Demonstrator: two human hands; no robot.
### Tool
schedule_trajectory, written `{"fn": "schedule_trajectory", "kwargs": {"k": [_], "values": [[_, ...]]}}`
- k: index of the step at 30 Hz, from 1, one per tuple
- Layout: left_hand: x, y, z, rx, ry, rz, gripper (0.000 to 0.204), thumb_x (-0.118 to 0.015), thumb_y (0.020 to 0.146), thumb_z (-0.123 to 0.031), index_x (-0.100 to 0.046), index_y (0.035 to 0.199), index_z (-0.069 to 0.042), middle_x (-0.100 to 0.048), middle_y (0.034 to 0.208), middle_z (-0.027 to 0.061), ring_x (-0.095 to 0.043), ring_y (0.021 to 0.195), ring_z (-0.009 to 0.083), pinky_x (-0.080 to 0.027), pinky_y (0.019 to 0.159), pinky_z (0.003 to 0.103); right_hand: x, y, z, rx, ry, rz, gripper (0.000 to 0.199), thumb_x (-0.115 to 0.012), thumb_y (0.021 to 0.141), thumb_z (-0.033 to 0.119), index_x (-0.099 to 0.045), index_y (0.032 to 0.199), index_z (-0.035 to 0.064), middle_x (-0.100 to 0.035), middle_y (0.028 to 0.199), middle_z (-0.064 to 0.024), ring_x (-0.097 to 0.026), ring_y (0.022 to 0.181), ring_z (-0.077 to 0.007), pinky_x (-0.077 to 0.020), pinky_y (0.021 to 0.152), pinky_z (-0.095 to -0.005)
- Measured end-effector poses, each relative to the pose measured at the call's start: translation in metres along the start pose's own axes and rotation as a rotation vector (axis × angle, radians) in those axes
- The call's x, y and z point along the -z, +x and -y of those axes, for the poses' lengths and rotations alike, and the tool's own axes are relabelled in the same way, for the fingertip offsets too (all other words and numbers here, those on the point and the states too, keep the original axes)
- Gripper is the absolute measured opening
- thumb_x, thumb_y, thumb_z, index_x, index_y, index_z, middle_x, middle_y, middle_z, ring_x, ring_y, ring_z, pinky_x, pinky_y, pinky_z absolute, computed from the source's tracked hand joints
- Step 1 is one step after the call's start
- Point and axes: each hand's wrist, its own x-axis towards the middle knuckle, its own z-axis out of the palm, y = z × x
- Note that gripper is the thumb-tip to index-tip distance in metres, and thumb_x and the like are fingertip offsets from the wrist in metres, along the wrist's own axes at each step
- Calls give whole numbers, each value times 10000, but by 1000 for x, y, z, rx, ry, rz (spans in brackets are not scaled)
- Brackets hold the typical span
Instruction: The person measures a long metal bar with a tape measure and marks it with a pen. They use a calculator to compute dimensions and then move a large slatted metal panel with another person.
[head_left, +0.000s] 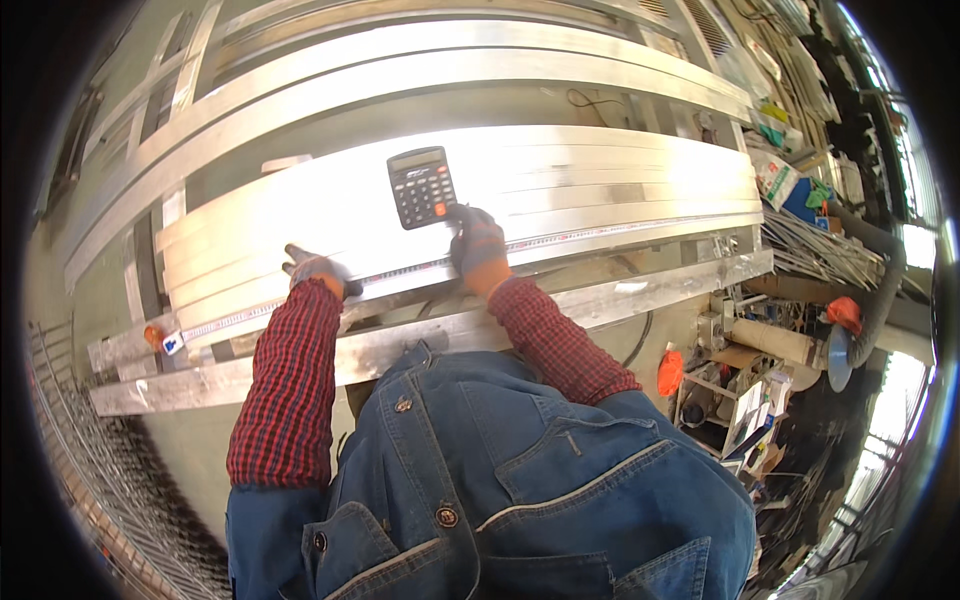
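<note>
Have black calculator [421,188] lying face up on silver metal profiles [600,165]. Have gloved right hand [479,248] at calculator's lower right corner; can't tell state of grip there. See gloved left hand [316,268] left of calculator and nearer, with released grip and spread fingers. Also see tape measure [565,237] stretched out on near side of calculator.

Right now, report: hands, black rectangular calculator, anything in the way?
Left gloved hand spread over silvery metal bars. Right gloved hand at lower right corner of black rectangular calculator. Nothing over display; pale measuring tape along bars' near side.
</note>
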Motion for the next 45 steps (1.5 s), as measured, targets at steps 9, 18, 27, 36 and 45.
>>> {"fn": "schedule_trajectory", "kwargs": {"k": [9,18,27,36,45], "values": [[-4,-1,14,56,-283,-72,1543,-1055,653,-519,-121,1729,74,-149,1804,294,-171,1668,480,-300,1354,491,25,-38,30,-105,155,26,251,-699,1018,86,-738,1266,77,-784,1047,-204,-750,951,-405,-599,860,-480],[3,-29,27,-178,-18,-101,1351,-986,748,-543,-256,1703,75,-113,1790,303,-252,1639,495,-428,1284,512,32,-98,70,-217,320,20,301,-685,1077,275,-766,1275,63,-791,1077,-228,-781,990,-375,-609,857,-448],[19,-2,97,-516,113,-169,1211,-942,787,-597,-397,1597,120,-424,1620,227,-487,1513,385,-525,1189,462,-27,-163,133,-528,284,-181,313,-647,1102,274,-712,1330,69,-792,1140,-195,-781,1048,-340,-610,918,-428],[45,17,174,-384,2,-174,1448,-981,707,-623,-201,1683,110,-368,1727,276,-437,1573,383,-421,1287,421,-42,-160,146,-519,249,-240,353,-658,1098,222,-657,1383,14,-764,1226,-230,-762,1105,-364,-602,939,-428],[32,37,179,-403,43,-159,1569,-1033,638,-585,-89,1688,100,-349,1707,290,-449,1558,405,-445,1280,440,-22,-25,75,-550,-137,-163,1111,-966,772,543,-445,1585,-6,-632,1481,-228,-584,1402,-410,-456,1190,-507]]}}
